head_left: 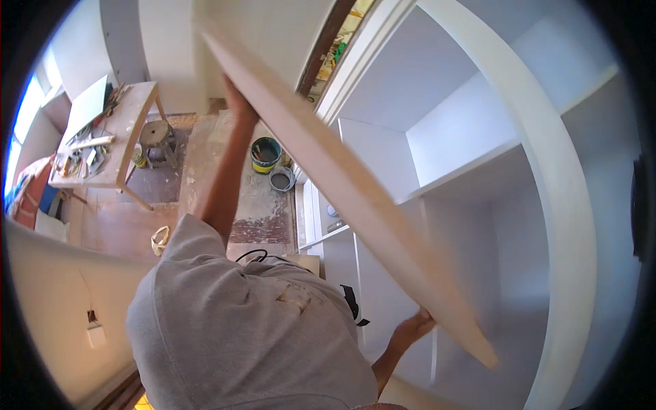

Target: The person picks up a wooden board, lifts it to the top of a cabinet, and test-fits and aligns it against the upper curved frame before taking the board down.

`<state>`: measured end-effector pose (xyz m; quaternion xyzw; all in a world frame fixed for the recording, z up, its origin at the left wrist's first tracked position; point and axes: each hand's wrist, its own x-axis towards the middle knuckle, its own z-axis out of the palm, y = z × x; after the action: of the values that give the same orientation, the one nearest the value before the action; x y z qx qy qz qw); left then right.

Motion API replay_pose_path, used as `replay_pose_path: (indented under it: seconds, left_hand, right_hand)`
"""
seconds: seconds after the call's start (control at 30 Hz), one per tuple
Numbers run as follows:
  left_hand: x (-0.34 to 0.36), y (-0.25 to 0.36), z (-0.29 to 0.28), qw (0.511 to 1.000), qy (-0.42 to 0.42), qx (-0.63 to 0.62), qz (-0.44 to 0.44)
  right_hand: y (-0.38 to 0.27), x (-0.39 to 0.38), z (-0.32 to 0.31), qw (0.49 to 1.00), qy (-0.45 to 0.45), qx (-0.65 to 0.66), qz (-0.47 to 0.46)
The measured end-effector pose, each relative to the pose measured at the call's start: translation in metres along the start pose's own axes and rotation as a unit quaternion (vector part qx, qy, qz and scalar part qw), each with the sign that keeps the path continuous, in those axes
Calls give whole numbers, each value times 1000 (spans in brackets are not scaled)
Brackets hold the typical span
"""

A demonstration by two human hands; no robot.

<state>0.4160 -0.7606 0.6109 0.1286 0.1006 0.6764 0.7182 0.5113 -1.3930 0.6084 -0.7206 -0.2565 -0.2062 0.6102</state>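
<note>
A long pale wooden board (342, 181) slants across the view from upper left to lower right, its thick edge turned up at me and slightly blurred. My left hand (239, 102) grips it near the far upper end, the fingers largely hidden behind it. Close to the lower right end, my right hand (413, 328) is closed on the same board. The board is held up in front of a white cabinet (451, 143) with open compartments and hides part of its shelves and dividers.
A wooden table (130, 140) with scattered tools stands at the far left beside a stool (158, 137). Two buckets, one dark with a yellow-green band (265, 164) and one grey (281, 179), sit on the stained floor near the cabinet. A light switch (96, 335) hangs on the near left wall.
</note>
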Motion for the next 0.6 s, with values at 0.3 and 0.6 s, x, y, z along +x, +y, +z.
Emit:
replay_pose_path:
  seconds: [0.3, 0.6]
  left_hand:
    - [67, 144, 114, 990, -131, -37, 47]
    - [42, 231, 221, 969, -235, 19, 75]
  right_hand:
    - [112, 69, 93, 929, -276, -34, 243]
    - [4, 66, 171, 736, -179, 585, 288]
